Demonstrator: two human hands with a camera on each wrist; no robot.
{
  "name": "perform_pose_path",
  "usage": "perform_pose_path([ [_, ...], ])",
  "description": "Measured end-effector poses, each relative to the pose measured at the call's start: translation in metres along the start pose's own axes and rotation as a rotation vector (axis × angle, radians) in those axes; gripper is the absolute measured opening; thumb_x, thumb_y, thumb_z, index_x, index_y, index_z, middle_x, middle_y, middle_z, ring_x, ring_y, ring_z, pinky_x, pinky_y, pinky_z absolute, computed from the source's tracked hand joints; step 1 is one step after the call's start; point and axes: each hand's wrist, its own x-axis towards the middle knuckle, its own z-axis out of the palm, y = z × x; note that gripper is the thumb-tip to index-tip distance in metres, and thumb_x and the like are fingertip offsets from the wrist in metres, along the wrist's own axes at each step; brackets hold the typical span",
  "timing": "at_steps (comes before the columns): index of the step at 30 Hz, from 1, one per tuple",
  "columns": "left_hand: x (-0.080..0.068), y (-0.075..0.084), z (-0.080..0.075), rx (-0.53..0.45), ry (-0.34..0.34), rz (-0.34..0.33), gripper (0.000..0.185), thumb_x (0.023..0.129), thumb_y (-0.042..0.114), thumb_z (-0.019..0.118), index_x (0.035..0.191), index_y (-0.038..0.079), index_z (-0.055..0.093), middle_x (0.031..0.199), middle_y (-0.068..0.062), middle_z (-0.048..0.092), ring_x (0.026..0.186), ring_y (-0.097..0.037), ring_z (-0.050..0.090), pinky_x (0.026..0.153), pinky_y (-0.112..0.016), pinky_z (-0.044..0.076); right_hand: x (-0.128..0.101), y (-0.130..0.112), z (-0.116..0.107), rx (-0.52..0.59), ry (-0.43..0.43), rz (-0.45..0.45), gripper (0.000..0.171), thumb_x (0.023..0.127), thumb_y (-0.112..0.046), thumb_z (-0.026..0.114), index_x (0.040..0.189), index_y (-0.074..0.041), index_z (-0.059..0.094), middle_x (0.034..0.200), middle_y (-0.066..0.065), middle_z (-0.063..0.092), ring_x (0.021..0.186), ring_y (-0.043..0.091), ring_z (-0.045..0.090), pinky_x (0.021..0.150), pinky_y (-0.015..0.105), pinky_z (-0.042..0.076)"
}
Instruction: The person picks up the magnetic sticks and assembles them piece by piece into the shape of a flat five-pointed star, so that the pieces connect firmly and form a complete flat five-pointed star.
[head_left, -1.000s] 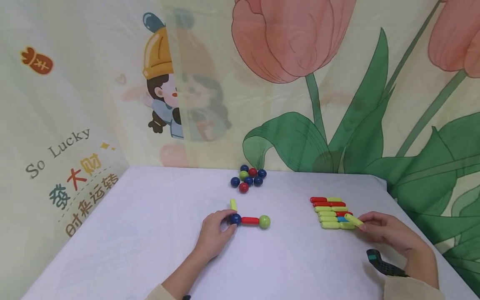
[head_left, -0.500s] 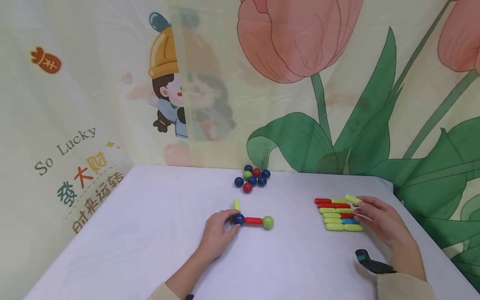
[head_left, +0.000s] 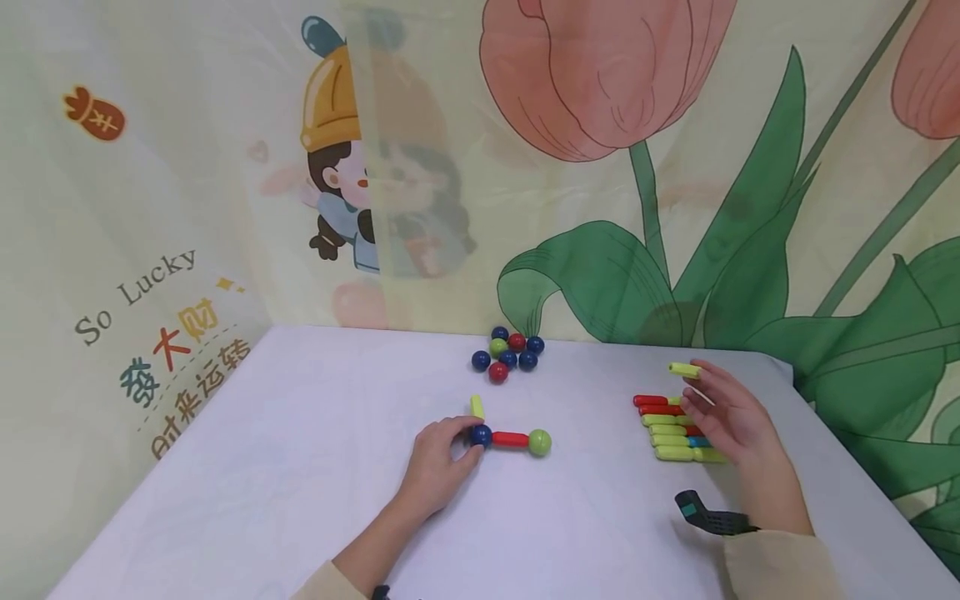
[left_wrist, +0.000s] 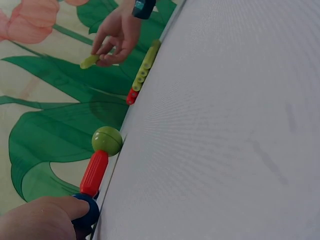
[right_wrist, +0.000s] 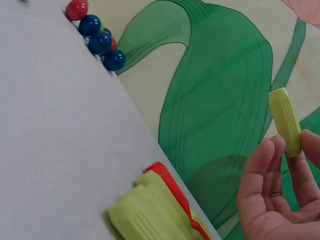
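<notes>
On the white table (head_left: 300, 467) lies a small build: a dark blue ball (head_left: 481, 435), a red rod (head_left: 510, 439) and a green ball (head_left: 539, 442) in a row, with a yellow-green rod (head_left: 477, 407) going back from the blue ball. My left hand (head_left: 438, 462) pinches the blue ball (left_wrist: 85, 212). My right hand (head_left: 731, 417) is raised above a pile of red, blue and yellow-green rods (head_left: 671, 425) and pinches a yellow-green rod (head_left: 684, 370) (right_wrist: 286, 121) at its fingertips.
A cluster of several blue, red and green balls (head_left: 508, 354) sits at the table's back edge, against the printed tulip backdrop (head_left: 645, 208). A curtain with a cartoon figure (head_left: 150, 250) closes off the left side. The table's right edge (head_left: 840, 467) runs close to the rod pile.
My right hand has lifted a yellow-green rod off the near end of the pile and carried it up and back. The left hand has stayed on the blue ball.
</notes>
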Motion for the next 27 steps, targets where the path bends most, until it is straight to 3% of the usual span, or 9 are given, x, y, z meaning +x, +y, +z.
perform_pose_path([
  [17, 0.001, -0.002, 0.001, -0.020, -0.001, -0.003, 0.036, 0.091, 0.012, 0.077, 0.126, 0.015, 0.072, 0.125, -0.006, 0.074, 0.121, -0.029, 0.064, 0.104, -0.050, 0.049, 0.016, 0.020, 0.027, -0.200, 0.034, 0.046, 0.016, 0.105, -0.024, 0.060, 0.117, -0.031, 0.067, 0.112, -0.011, 0.067, 0.099, 0.009, 0.063, 0.086, 0.021, 0.058],
  [27, 0.002, -0.002, 0.001, 0.002, -0.013, -0.010, 0.036, 0.092, 0.013, 0.076, 0.127, 0.015, 0.071, 0.125, -0.005, 0.073, 0.120, -0.026, 0.064, 0.103, -0.049, 0.051, 0.020, 0.037, 0.044, -0.350, 0.006, 0.043, 0.014, 0.105, -0.025, 0.062, 0.118, -0.024, 0.065, 0.105, -0.008, 0.069, 0.092, 0.011, 0.067, 0.085, 0.021, 0.059],
])
